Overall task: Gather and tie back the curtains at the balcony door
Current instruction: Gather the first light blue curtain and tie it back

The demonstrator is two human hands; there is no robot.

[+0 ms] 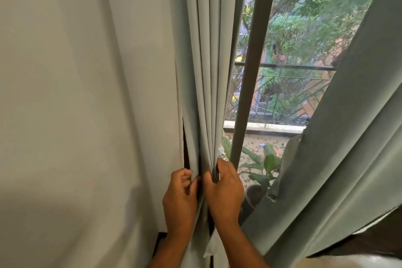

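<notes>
Where the pale wall (65, 93) ends, just left of the dark door frame post (250, 72), the grey-green left curtain (206, 61) hangs bunched into narrow vertical pleats that draw together low down. At that narrow point, left of the post, the left hand (180, 198) curls its fingers round the outer folds of the bundle. Touching it on the side nearer the post, the right hand (225, 191) grips the remaining pleats, thumb and fingers pinched tight on the cloth, so both hands hold the same gathered curtain between them. Right of the post, through the glass, a balcony railing (282, 67) crosses in front of trees, and a potted plant (261, 169) stands on the balcony floor below it. Farther right of the post, the right curtain (348, 126) slants across the view, hanging loose, touched by neither hand.
</notes>
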